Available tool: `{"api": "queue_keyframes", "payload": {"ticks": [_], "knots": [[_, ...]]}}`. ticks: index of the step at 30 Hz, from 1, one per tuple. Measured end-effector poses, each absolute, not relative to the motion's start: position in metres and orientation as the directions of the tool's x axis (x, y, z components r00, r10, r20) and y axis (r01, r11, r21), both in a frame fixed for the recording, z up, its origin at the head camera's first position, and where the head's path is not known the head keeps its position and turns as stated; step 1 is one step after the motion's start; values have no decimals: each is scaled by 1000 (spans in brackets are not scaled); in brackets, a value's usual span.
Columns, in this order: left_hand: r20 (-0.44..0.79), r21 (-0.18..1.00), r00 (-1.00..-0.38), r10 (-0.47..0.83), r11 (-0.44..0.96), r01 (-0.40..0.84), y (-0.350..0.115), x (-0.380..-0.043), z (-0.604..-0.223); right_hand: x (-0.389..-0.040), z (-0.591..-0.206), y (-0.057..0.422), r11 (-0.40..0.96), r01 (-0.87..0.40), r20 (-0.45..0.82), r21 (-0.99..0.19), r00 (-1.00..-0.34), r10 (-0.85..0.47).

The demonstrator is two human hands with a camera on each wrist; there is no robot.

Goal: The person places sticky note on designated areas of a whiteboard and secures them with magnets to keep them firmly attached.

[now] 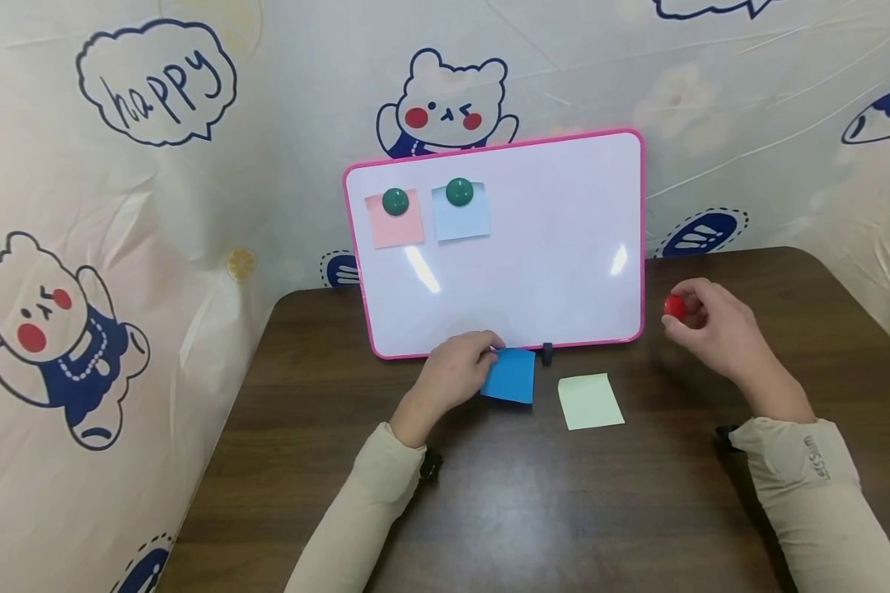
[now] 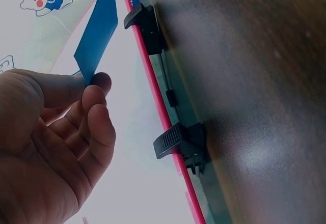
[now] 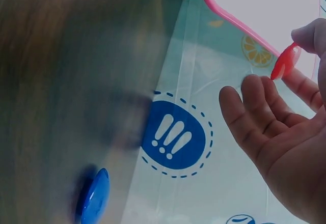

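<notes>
In the head view my left hand pinches a blue sticky note by its left edge, in front of the whiteboard's lower rim. The left wrist view shows the note between thumb and fingertips. My right hand, right of the whiteboard, pinches a round red magnet between thumb and index finger; the other fingers are loosely bent. A pink note and a light blue note hang on the board, each under a green magnet. A pale green note lies on the table.
The pink-framed whiteboard leans at the back of the dark wooden table. Black clips grip its lower rim. In the right wrist view a blue magnet lies on the table. A printed cloth hangs behind.
</notes>
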State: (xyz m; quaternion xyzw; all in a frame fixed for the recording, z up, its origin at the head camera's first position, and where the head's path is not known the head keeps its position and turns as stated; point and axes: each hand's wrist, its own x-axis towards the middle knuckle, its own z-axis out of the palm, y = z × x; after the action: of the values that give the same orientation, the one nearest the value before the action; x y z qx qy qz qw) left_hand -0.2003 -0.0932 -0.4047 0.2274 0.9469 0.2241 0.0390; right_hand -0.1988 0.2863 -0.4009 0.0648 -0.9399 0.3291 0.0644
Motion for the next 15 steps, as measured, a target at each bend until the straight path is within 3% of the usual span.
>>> {"api": "queue_keyframes", "payload": {"ticks": [15], "knots": [[39, 443, -891, 452, 792, 421, -93, -200, -405, -195, -399, 281, 755, -184, 197, -629, -978, -74]]}}
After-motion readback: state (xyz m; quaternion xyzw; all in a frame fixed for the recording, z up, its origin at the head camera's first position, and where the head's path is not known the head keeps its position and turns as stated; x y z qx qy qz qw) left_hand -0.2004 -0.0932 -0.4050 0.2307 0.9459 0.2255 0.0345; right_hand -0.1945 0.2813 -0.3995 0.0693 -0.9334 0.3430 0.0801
